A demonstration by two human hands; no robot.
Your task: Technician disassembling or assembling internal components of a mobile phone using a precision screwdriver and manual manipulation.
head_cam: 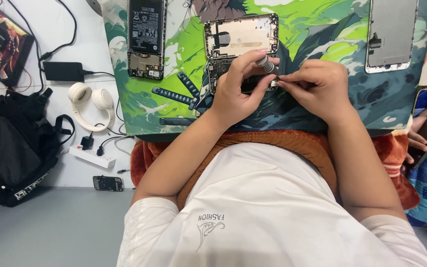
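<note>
A green illustrated desk mat (139, 106) bears 3 opened phones. The middle one, a disassembled smartphone (240, 37) with its back frame exposed, lies just beyond both hands. The left hand (238, 91) is closed around a small silver screwdriver (267, 64), its tip at the phone's lower edge. The right hand (317, 86) pinches that same edge, fingertips touching it.

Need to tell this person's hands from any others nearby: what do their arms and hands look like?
Both the left hand and right hand are bare: no gloves, rings or watch visible. Forearms are uncovered; short white sleeves end near the elbows, part of a white T-shirt.
</note>
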